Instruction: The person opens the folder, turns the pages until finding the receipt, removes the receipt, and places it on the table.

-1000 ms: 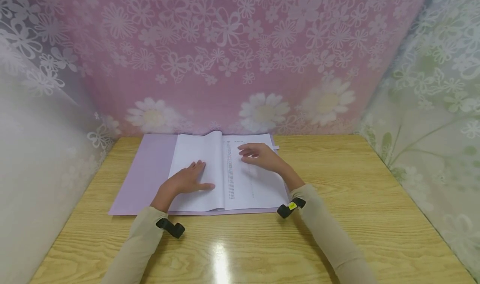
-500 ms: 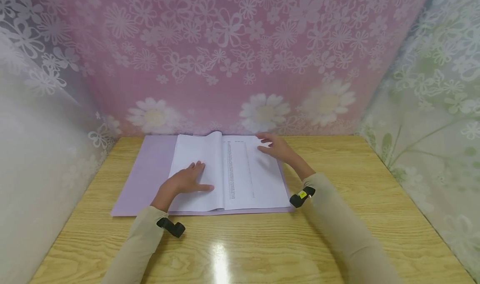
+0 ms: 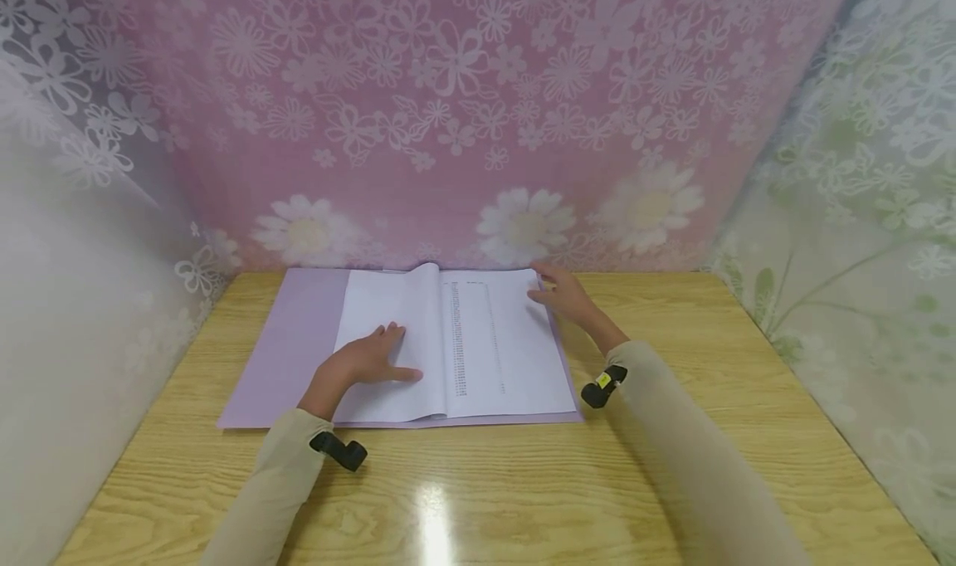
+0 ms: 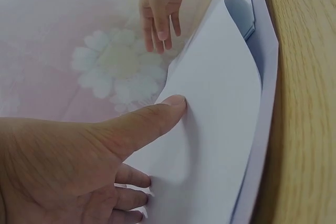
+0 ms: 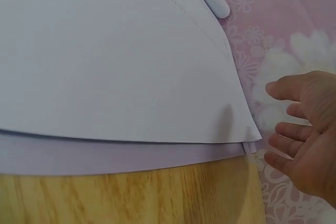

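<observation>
A lilac folder (image 3: 272, 358) lies open on the table with white sheets inside. My left hand (image 3: 362, 360) rests on the blank turned-over sheet (image 3: 377, 296), thumb and fingers spread. In the left wrist view that sheet (image 4: 220, 103) curves up where it bends over. Lines of small print run down the right-hand page (image 3: 523, 358). At that page's far right corner is my right hand (image 3: 569, 299). The right wrist view shows my right hand (image 5: 310, 129) just beside the page corner, fingers loosely bent and nothing held, with a small gap to the paper.
The wooden table (image 3: 672, 367) extends in front of the folder and to its right. A pink flowered backdrop (image 3: 418, 134) rises right behind the folder's far edge. Patterned side panels (image 3: 881, 300) stand left and right. Each wrist wears a black camera (image 3: 603, 387).
My right hand has moved to the right, from above the middle of the printed page to its far right corner. My left hand has stayed on the turned sheet.
</observation>
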A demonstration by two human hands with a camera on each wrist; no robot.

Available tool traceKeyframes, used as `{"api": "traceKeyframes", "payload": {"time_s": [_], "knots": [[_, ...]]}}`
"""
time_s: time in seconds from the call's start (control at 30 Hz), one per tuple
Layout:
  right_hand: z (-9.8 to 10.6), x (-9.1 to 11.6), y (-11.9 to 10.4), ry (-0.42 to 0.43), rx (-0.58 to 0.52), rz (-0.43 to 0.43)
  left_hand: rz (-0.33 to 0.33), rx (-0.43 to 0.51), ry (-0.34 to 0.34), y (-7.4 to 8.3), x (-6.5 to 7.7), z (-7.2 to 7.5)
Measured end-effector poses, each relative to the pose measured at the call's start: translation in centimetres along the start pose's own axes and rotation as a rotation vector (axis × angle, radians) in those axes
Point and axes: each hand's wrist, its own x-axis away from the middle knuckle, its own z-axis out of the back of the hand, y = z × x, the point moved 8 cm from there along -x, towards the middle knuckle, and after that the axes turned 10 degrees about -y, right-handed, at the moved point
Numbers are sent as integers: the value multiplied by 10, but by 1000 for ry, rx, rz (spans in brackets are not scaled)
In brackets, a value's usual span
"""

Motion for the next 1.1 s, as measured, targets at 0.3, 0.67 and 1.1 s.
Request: {"api": "traceKeyframes", "payload": {"time_s": [0.3, 0.67, 1.1], "knots": [[-8, -9, 20, -26, -6, -36, 6, 5, -7, -2, -2, -2], [-8, -10, 25, -15, 80, -81, 2, -3, -2, -2, -5, -2], [-8, -13, 25, 3, 44, -71, 3, 1, -4, -3, -5, -2]]}}
